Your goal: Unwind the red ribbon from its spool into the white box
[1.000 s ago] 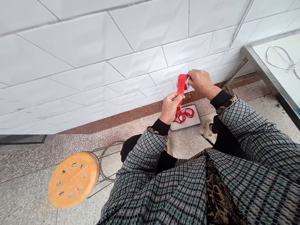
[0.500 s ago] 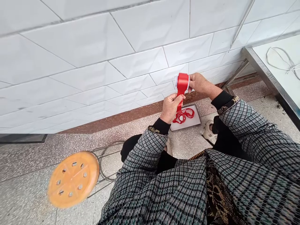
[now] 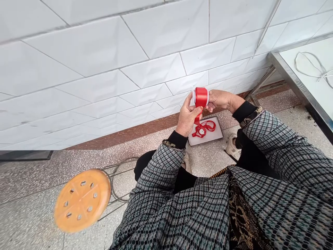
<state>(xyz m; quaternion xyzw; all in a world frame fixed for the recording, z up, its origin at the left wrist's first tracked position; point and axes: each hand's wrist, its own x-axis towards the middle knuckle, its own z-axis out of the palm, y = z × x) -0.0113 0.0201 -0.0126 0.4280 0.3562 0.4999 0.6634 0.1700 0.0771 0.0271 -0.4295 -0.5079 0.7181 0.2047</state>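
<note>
Between my hands is a white spool wound with red ribbon. My left hand is closed at its left side, thumb pressed on the ribbon that hangs off the front. My right hand grips the spool's right flange, its fingers curled partly behind it. Below the hands, the loose end of the ribbon falls in loops onto a shallow white box with a dark edge, which lies on the floor. Some fingertips are hidden behind the spool.
An orange round stool seat with holes and thin metal legs lies on the floor at left. A white tiled wall rises ahead. On the right stands a metal-edged white table with a pale cord.
The spool has come down slightly. My left hand has shifted from the hanging ribbon up to the spool's left side, fingers now around it. My right hand has lowered with the spool.
</note>
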